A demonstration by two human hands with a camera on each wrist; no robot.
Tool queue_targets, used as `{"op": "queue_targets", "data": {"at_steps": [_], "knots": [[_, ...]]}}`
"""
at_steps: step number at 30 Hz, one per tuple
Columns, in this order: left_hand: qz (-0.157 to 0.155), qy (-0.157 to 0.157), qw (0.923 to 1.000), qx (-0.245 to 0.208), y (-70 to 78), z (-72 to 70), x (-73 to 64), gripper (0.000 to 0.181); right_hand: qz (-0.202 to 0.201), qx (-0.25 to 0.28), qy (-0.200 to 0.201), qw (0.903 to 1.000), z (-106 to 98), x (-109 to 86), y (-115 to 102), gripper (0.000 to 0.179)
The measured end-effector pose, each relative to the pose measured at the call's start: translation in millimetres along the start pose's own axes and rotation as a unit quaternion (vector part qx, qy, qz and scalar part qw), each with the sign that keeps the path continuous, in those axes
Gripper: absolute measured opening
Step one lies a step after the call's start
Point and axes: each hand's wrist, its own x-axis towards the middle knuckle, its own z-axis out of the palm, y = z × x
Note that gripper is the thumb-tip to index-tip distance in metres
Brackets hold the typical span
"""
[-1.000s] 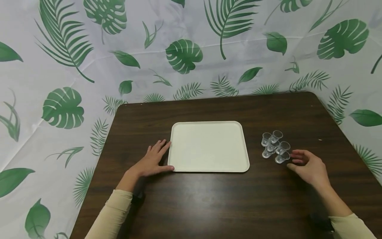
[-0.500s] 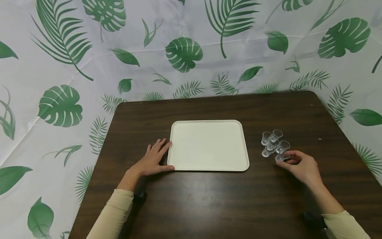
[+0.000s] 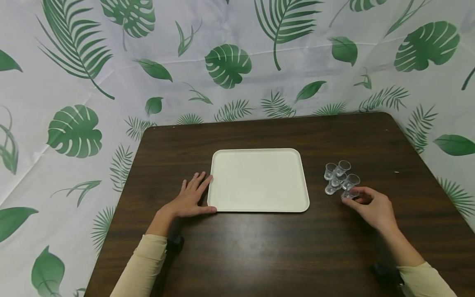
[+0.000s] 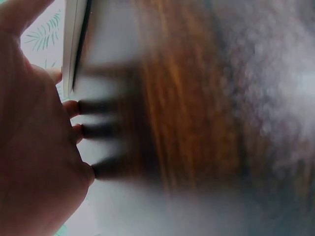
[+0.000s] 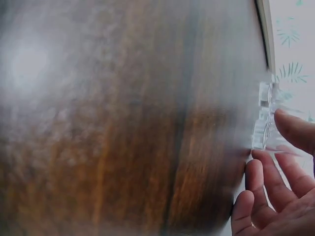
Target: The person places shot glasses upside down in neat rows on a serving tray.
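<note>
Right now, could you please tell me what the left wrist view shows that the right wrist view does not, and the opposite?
Only the left wrist view shows the left hand, its palm side filling the left part of the picture.

Only the right wrist view shows the right hand, at the lower right, and clear cups, one of them between its thumb and fingers.

Both share the dark wooden table, an edge of the pale tray and part of the leaf-patterned backdrop.
</note>
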Motion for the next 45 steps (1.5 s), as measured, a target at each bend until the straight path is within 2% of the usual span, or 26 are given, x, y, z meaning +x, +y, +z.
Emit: {"op": "queue_targets", "data": {"at_steps": [4, 7, 10, 12, 14, 17, 22, 28, 38, 45], "knots": [[-0.003, -0.001, 1.0000, -0.003, 1.4, -0.2, 0.6, 0.105, -0.006, 0.009, 0.006, 0.9999, -1.3, -2.0, -0.9, 0.041], [-0.004, -0.001, 1.0000, -0.003, 2.3, -0.1, 0.6, 0.106, -0.006, 0.015, 0.029, 0.9995, -3.3, -4.0, -5.5, 0.040], [-0.006, 0.000, 1.0000, -0.002, 2.8, 0.3, 0.2, 0.106, -0.003, 0.030, 0.086, 0.9958, -4.2, -5.8, -13.9, 0.039], [-0.005, 0.001, 1.0000, -0.001, 2.7, 0.6, 0.2, 0.106, -0.007, 0.050, 0.132, 0.9900, -4.1, -7.1, -21.0, 0.037], [-0.004, 0.002, 1.0000, 0.002, 3.0, 0.6, -0.2, 0.106, -0.023, 0.071, 0.171, 0.9825, -3.7, -7.4, -28.9, 0.036], [0.001, 0.007, 1.0000, 0.004, 4.8, -1.2, -0.9, 0.105, -0.067, 0.099, 0.194, 0.9737, -3.9, -4.9, -42.6, 0.037], [-0.001, 0.010, 0.9999, 0.012, 10.0, -6.3, -3.7, 0.105, -0.149, 0.110, 0.169, 0.9680, 4.1, 7.9, -67.9, 0.040], [-0.003, 0.008, 0.9998, 0.017, 13.5, -7.5, -3.3, 0.104, -0.221, 0.099, 0.121, 0.9628, 29.7, 26.0, -96.7, 0.039], [-0.009, 0.007, 0.9998, 0.019, 11.9, -4.4, -2.4, 0.108, -0.263, 0.061, 0.037, 0.9621, 78.8, 44.1, -141.0, 0.035], [-0.010, 0.007, 0.9998, 0.014, 10.9, -6.3, -1.6, 0.107, -0.297, 0.022, 0.005, 0.9546, 105.4, 55.9, -163.9, 0.035]]}}
